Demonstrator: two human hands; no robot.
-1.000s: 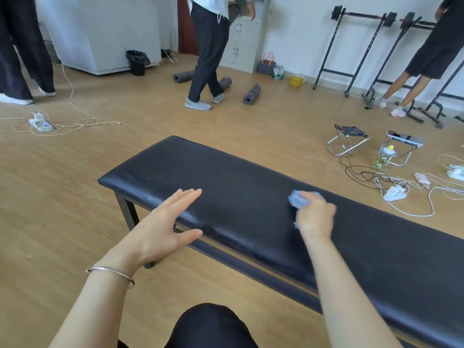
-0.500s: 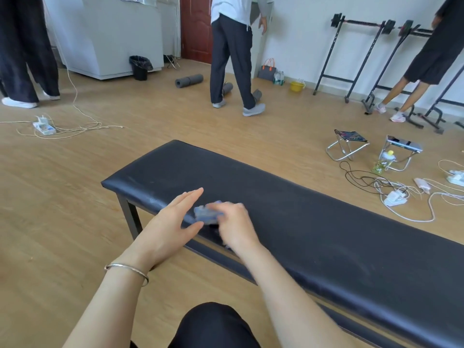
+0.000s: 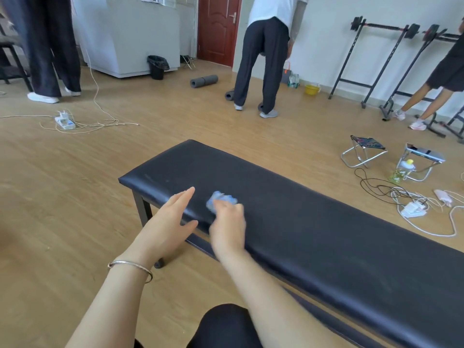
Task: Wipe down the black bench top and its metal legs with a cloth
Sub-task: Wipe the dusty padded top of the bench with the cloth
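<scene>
A long black padded bench top (image 3: 313,222) runs from the middle of the view to the lower right, on dark metal legs (image 3: 141,209). My right hand (image 3: 228,222) grips a crumpled blue cloth (image 3: 221,199) and presses it on the bench top near its near-left edge; the hand is blurred. My left hand (image 3: 168,224), with a bracelet on the wrist, hovers with straight fingers by the bench's front edge, just left of the cloth, holding nothing.
Wooden floor all around. Two small folding stools (image 3: 364,151), a bottle (image 3: 401,170) and tangled cables with a power strip (image 3: 411,209) lie right of the bench. Another power strip (image 3: 65,121) lies at the left. People stand at the back near rolled mats (image 3: 203,81) and barbell racks (image 3: 371,61).
My right hand swept the cloth leftward along the bench top towards my left hand, then a little back to the right. My left hand stayed by the front edge.
</scene>
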